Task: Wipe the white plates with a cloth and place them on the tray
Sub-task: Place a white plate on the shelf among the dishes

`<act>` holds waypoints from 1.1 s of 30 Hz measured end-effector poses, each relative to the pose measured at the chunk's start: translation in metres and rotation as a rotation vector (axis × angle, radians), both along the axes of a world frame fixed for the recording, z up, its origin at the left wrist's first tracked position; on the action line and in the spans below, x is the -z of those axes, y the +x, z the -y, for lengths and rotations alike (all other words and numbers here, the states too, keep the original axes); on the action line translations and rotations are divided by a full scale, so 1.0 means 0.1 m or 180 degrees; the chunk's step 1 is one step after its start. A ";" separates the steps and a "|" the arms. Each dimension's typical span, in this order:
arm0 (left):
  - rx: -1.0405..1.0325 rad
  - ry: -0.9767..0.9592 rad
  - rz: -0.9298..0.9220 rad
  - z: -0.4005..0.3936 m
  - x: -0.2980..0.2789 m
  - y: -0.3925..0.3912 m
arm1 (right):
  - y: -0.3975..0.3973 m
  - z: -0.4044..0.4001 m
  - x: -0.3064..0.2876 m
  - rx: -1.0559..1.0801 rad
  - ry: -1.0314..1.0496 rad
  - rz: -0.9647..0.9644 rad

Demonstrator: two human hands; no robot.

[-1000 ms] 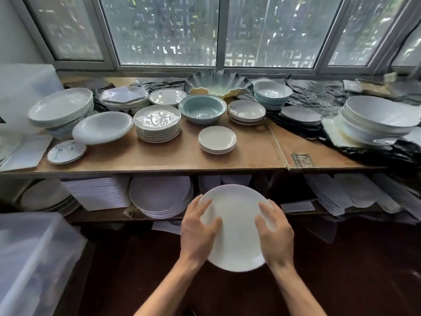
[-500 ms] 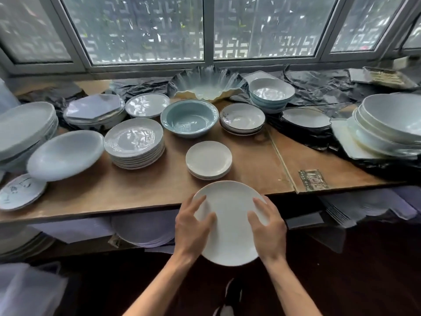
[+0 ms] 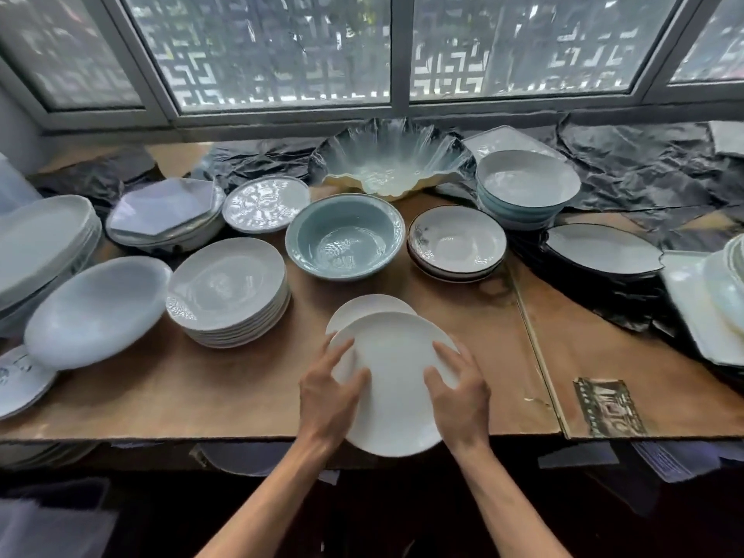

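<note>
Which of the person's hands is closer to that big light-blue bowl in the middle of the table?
Left. The left hand grips the white plate on its left edge, almost straight below the light-blue bowl. The right hand has its grip on the right edge, further off to the bowl's right.

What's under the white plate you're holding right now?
The far edge of a small white plate stack on the wooden table shows beyond the held plate; the rest is covered.

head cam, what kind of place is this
Probably a crockery storeroom or shop backroom: stacked plates and bowls crowd a wooden shelf under a window, with more stacks below.
</note>
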State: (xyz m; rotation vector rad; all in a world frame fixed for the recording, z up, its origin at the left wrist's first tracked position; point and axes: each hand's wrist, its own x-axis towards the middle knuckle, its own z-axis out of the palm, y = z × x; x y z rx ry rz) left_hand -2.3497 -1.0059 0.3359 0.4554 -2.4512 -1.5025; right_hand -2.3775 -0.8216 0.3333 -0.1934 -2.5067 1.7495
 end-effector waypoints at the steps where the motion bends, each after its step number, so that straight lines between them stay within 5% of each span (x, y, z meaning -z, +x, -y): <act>1: -0.0015 -0.0034 0.0016 0.02 0.03 -0.12 | -0.12 0.02 0.03 -0.0004 0.0021 0.0024; 13: -0.0106 0.0093 0.0317 0.43 0.65 -1.06 | -1.07 0.45 0.56 0.0087 0.0253 0.0241; 33: -0.0249 -0.0172 0.0051 0.45 1.02 -1.09 | -1.13 0.58 0.94 0.0295 0.0253 0.0237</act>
